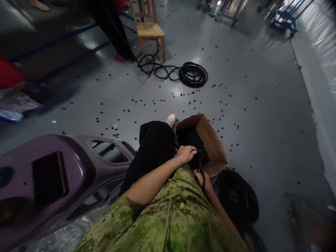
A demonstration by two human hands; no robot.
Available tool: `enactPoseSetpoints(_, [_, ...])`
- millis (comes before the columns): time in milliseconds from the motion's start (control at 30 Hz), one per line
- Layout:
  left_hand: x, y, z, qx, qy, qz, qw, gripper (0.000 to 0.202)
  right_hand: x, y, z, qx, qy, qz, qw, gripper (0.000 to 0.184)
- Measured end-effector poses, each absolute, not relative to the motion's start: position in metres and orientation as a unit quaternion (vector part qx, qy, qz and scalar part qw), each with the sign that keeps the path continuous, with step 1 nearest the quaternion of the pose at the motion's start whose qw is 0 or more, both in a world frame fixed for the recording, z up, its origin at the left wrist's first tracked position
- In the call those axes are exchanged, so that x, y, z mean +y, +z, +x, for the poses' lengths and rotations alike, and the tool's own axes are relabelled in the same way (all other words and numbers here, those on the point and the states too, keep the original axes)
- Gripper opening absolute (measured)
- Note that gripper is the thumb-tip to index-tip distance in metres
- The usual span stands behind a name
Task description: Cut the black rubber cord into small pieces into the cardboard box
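My left hand (187,154) is closed, reaching over the near side of an open cardboard box (214,143). A thin black cord (200,161) runs from its fingertips down to my right hand (201,177). Close against my body, my right hand is closed on that cord, which loops over its fingers. Inside the box lies a heap of small black pieces (193,138), too dark to make out singly. Part of the cord between the hands blends into this dark heap.
Ahead on the floor lies a coiled black hose (193,74), near a wooden chair (150,30) and a person's leg (115,31). Small black pieces are scattered around. A purple plastic stool (86,154) bearing a phone (49,178) stands left; a black bundle (236,196) lies right.
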State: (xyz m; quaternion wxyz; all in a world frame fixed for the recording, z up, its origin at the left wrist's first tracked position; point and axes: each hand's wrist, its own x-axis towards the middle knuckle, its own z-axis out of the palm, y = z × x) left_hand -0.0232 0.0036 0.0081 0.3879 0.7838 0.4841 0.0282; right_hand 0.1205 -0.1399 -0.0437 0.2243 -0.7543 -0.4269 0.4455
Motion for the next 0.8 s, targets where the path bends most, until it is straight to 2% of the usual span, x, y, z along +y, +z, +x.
enactPoseSetpoints(533, [0.0, 0.004, -0.0213, 0.473, -0.016, 0.796, 0.378, 0.031, -0.1338, -0.0436, 0.115, -0.445, 0.416, -0.779, 0.15, 0.029])
enactPoseSetpoints(800, [0.0, 0.0, -0.0209, 0.465, -0.031, 0.802, 0.374, 0.031, -0.1303, -0.0369, 0.1098, -0.448, 0.402, -0.786, 0.144, 0.031])
